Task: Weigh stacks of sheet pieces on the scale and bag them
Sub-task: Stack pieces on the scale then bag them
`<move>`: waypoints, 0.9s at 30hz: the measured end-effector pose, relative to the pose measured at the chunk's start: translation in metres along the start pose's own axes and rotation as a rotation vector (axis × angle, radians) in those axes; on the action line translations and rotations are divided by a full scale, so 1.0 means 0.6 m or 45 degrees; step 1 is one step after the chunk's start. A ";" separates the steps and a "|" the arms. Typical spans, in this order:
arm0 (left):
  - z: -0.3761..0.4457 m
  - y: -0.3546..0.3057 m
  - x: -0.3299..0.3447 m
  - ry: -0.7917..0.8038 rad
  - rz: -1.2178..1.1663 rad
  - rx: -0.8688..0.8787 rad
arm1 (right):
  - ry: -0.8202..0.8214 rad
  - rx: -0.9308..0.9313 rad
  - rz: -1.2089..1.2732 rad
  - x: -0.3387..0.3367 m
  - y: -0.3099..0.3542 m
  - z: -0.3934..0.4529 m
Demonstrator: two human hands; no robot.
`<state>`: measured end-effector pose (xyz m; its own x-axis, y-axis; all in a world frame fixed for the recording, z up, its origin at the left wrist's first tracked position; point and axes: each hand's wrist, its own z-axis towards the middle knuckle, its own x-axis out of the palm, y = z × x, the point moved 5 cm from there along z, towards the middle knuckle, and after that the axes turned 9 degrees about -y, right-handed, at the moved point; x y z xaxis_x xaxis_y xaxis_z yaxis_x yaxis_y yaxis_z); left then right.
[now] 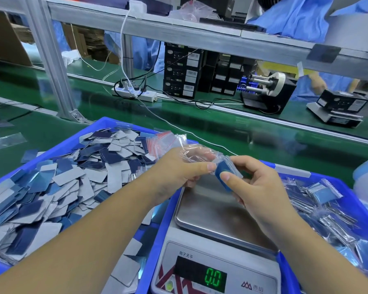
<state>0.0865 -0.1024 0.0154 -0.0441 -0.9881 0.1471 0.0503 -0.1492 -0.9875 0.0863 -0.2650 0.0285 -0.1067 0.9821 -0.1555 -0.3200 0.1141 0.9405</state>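
Blue stack (pixel 225 174) — half-sheathed in clear bag (pixel 197 154) — pinched by both hands' fingers (pixel 209 166).

Bright, even light, edges (perhaps fisheye) bowed

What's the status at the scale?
Left hand holds clear plastic bag open. Right hand pushes blue sheet stack in. Steel scale pan bare, nothing blocking.

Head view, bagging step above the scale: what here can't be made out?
- Stack of sheet pieces: how many it holds; the right hand and clear bag cover most of it.
- Bag mouth: open or sealed, hidden behind the left hand.
- Scale: front panel cut off by the bottom edge; only 0.0 reads.
- Box labels: too small.
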 end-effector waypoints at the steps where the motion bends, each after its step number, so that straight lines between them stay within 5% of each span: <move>1: 0.000 0.000 -0.001 -0.007 -0.008 -0.016 | 0.010 -0.010 -0.013 0.000 0.001 0.000; 17: -0.006 0.009 0.001 0.094 -0.064 -0.185 | -0.061 -0.119 0.084 0.001 0.016 -0.004; 27: 0.001 0.013 -0.001 0.102 0.047 -0.075 | 0.008 0.088 0.053 0.005 0.001 -0.006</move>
<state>0.0874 -0.1032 0.0077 -0.1227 -0.9866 0.1079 -0.0052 -0.1081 -0.9941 0.0826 -0.2622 0.0276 -0.1245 0.9852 -0.1178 -0.2494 0.0838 0.9648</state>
